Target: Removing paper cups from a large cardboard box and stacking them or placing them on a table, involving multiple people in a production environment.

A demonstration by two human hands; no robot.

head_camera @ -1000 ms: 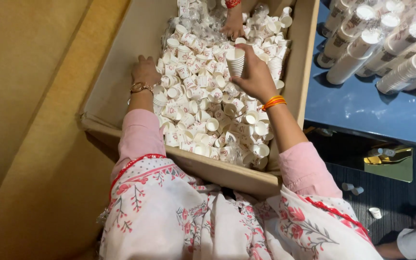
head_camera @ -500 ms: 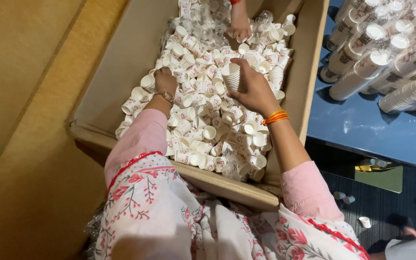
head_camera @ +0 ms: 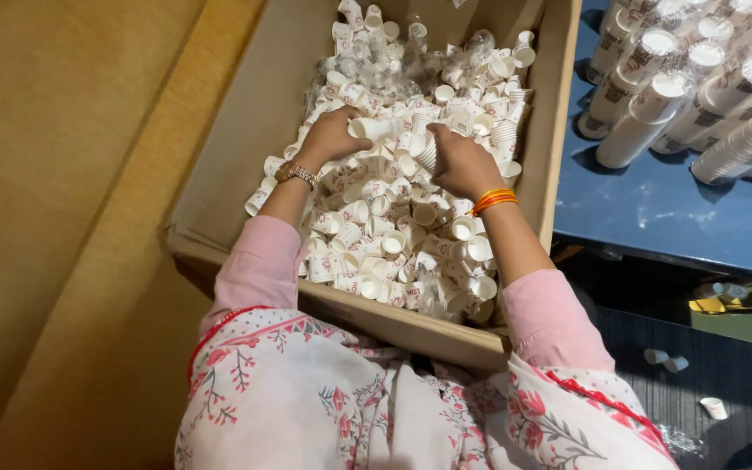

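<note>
A large cardboard box [head_camera: 228, 165] in front of me is filled with several small white paper cups [head_camera: 393, 244], lying loose in a heap. My left hand [head_camera: 332, 135], with a wristwatch, grips a short stack of cups [head_camera: 374, 129] lying on its side over the heap. My right hand [head_camera: 461, 161], with orange bangles at the wrist, holds another short stack of cups [head_camera: 428, 155] just right of it. The two stacks are close together, nearly end to end.
To the right stands a blue table [head_camera: 672, 209] with several long stacks of cups [head_camera: 681, 78] lying on it. A few loose cups [head_camera: 665, 357] lie on the dark floor below. Crumpled clear plastic [head_camera: 393, 70] sits among the cups at the box's far end.
My left hand has lifted from the heap at the left with a stack of cups and moved towards my right hand. The other person's hand at the box's far end is out of view.
</note>
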